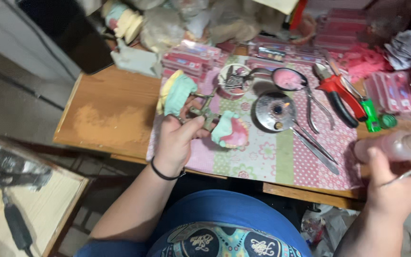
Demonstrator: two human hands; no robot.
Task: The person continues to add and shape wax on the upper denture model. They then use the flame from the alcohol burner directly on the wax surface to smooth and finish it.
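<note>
My left hand (177,143) grips a metal dental articulator (204,112) that lies open on the patterned mat. One arm of it carries a green-and-yellow plaster cast (174,93); the other carries a green cast with pink wax gums (230,132). At the right edge my right hand (396,188) holds a thin metal instrument (407,173), close to a clear pink-tinted bottle (391,145) lying on its side.
A pink and green patterned mat (281,157) covers the wooden table (110,114). On it stand a small lit burner (276,110), a bowl of pink wax (288,79), a tin (234,81), red-handled pliers (341,93) and metal tools. Pink boxes are stacked behind.
</note>
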